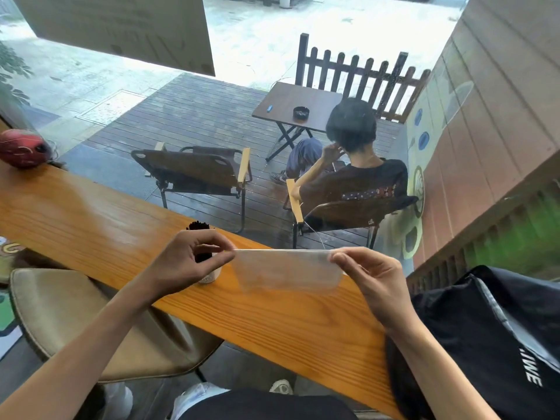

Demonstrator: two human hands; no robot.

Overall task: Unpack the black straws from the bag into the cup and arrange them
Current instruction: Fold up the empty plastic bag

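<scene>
A clear plastic bag (pixel 286 269) is stretched flat between my two hands above the wooden counter (pixel 91 225). It looks empty. My left hand (pixel 185 262) pinches its left end and my right hand (pixel 372 283) pinches its right end. Behind my left hand stands a white cup (pixel 209 275) with a bundle of black straws (pixel 198 227) upright in it. My left hand hides most of the cup and the middle of the straws.
A beige stool (pixel 75 322) stands below the counter at left, a black bag (pixel 500 344) lies at right. A red ball-shaped object (pixel 22 148) rests at the counter's far left. Behind the window a person sits on a chair (pixel 357 207) by a folding table (pixel 298 104).
</scene>
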